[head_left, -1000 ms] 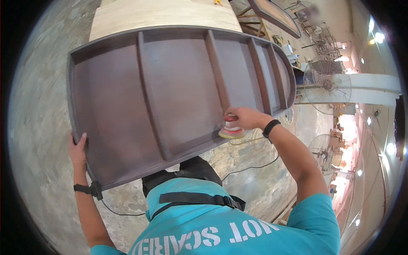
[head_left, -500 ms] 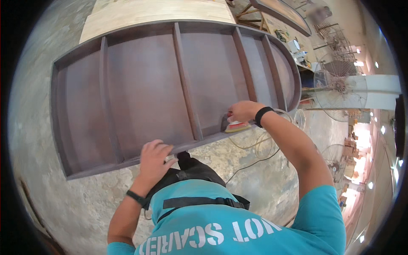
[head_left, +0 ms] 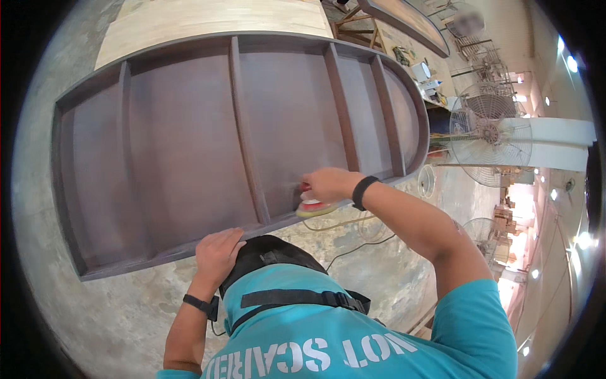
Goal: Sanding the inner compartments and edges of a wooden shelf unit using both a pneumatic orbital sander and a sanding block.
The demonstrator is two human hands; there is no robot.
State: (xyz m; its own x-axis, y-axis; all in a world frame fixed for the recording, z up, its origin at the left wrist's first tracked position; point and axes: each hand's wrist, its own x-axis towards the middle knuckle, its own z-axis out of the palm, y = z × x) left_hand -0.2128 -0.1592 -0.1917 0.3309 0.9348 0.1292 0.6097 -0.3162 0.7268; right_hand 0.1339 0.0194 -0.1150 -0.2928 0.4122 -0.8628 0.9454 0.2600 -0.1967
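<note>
A long dark-brown shelf unit (head_left: pixel 180 164), rounded at its right end and split by several dividers, lies before me with its open side up. My right hand (head_left: pixel 329 184) is closed round a red and white hand-held power sander (head_left: pixel 310 203) with a yellowish pad. The sander rests on the near rim, just right of the middle divider, and its pad overhangs the outer edge. Over the same rim, farther left, hook the fingers of my left hand (head_left: pixel 218 254), its thumb on the outer side; the fingertips are partly hidden.
A pale wooden board (head_left: pixel 214 22) lies beyond the unit. On the workbench (head_left: pixel 404 38) at the far right stand a white container (head_left: pixel 421 71) and small items. A large fan (head_left: pixel 489 131) is at the right. A pale hose (head_left: pixel 353 221) and dark cable (head_left: pixel 360 247) hang near the floor.
The sander and my right hand have shifted left along the near rim. My left hand has come down onto the rim. The unit appears farther left in view.
</note>
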